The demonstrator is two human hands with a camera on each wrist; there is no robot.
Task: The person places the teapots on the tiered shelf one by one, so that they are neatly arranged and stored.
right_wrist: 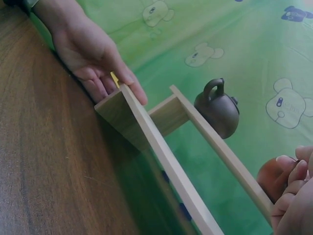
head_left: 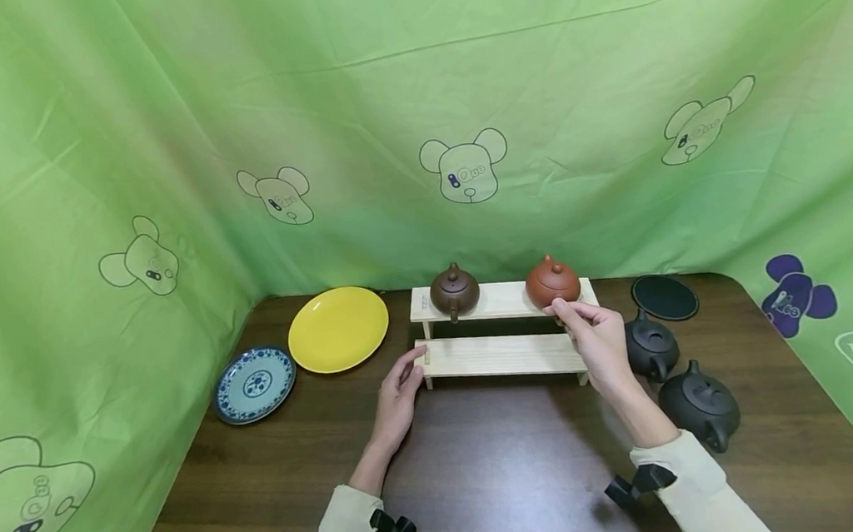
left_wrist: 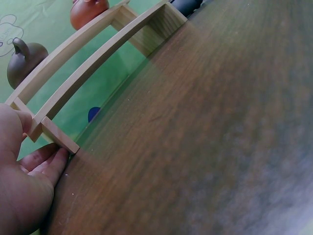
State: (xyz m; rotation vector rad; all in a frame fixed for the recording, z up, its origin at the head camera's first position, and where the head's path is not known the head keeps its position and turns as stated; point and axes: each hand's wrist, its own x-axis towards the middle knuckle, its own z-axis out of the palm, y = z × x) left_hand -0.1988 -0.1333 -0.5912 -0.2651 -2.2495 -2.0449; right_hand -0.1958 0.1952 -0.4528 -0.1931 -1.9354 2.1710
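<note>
A two-tier wooden stand (head_left: pixel 505 357) sits at the back of the table. On its upper tier, a dark brown teapot (head_left: pixel 449 292) is at the left and a reddish clay teapot (head_left: pixel 550 281) at the right. My right hand (head_left: pixel 602 344) pinches the reddish teapot's handle, mostly covered by the fingers. In the right wrist view, that teapot (right_wrist: pixel 270 177) is partly hidden behind the fingertips. My left hand (head_left: pixel 396 402) grips the lower tier's left end, thumb on top of the board. The left wrist view shows its fingers (left_wrist: pixel 55 164) against the stand's leg (left_wrist: pixel 59 135).
Two black teapots, one nearer (head_left: pixel 696 405) and one farther (head_left: pixel 649 347), stand right of the stand, with a dark round plate (head_left: pixel 665 297) behind them. To the left are a yellow plate (head_left: pixel 337 330) and a blue-and-white plate (head_left: pixel 255 385). Green cloth (head_left: pixel 356 138) hangs around the table.
</note>
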